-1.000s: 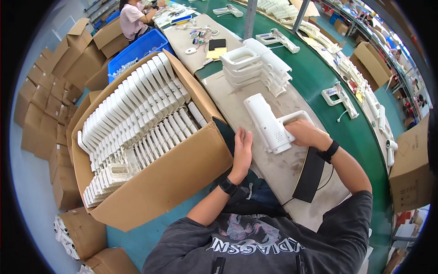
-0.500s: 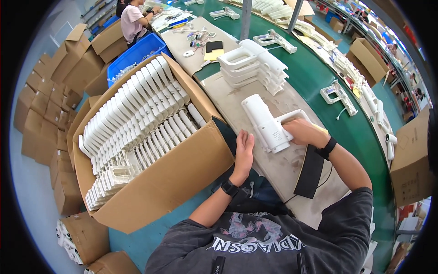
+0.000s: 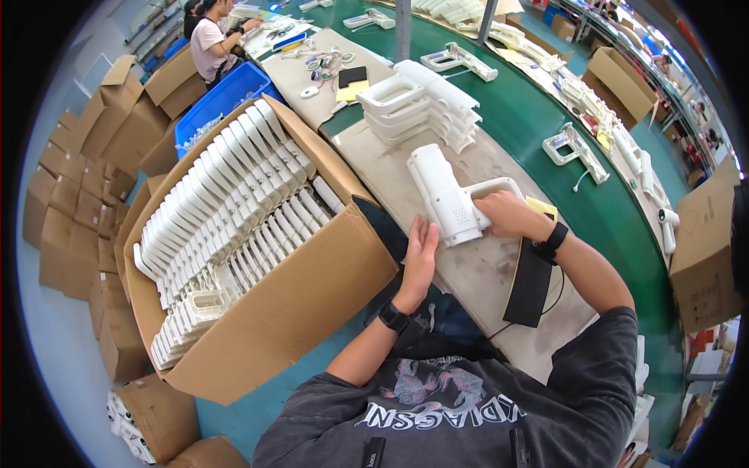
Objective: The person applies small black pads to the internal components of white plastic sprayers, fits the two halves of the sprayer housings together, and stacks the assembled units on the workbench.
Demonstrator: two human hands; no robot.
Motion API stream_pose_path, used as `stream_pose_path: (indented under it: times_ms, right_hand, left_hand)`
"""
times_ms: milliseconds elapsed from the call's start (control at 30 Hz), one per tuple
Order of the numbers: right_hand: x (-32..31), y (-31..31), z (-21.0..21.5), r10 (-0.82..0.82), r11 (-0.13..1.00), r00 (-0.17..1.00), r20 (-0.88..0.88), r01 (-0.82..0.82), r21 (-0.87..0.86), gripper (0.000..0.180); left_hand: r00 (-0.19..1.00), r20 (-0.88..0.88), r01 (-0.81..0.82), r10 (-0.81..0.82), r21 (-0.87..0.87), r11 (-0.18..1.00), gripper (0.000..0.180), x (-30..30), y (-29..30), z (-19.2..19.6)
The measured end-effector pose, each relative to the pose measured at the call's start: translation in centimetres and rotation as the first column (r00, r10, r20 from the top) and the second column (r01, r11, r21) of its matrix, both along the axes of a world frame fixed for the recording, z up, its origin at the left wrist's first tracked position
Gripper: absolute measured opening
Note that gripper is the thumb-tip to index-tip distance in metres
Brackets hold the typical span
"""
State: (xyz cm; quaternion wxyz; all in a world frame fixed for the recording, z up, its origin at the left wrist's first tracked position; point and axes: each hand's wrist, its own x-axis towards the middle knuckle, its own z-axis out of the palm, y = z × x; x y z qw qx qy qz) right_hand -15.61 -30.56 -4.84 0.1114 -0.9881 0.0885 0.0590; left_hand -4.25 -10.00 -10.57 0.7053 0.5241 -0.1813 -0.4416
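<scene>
A white plastic gun-shaped housing (image 3: 443, 192) lies on the grey worn bench mat (image 3: 484, 273). My right hand (image 3: 503, 214) grips its handle end. My left hand (image 3: 420, 251) is flat with fingers together, its fingertips resting against the near edge of the housing. A stack of the same white housings (image 3: 421, 105) stands just beyond on the bench. Both wrists wear black watches.
A large open cardboard box (image 3: 312, 288) packed with rows of white housings sits at my left. A black flat pad (image 3: 530, 285) lies by my right forearm. More housings lie on the green conveyor (image 3: 538, 117). Another person works at the far end near a blue crate (image 3: 222, 97). Cartons are stacked left.
The view has tilted slightly. My hands and the white housing stay almost where they were, the housing turned a little under my right hand.
</scene>
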Motion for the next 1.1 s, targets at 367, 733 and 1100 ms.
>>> stream_pose_path:
  times_ms: [367,733,1100]
  right_hand:
    - [2.0,5.4,-0.6,-0.112,0.993,0.993,-0.047,0.113,0.025,0.02]
    - [1.3,4.5,-0.3,-0.019,0.999,0.99,-0.138,0.026,0.046,0.022]
    - [0.3,6.0,-0.9,-0.101,0.994,0.994,-0.031,0.102,0.039,0.027]
  left_hand:
    - [0.988,0.134,-0.072,0.083,-0.088,0.994,0.06,0.6,1.0,0.0]
    - [0.989,0.117,-0.081,0.09,-0.083,0.993,0.066,0.1,1.8,-1.3]
    - [0.925,0.379,-0.063,0.015,0.116,0.991,0.069,0.7,2.1,-2.6]
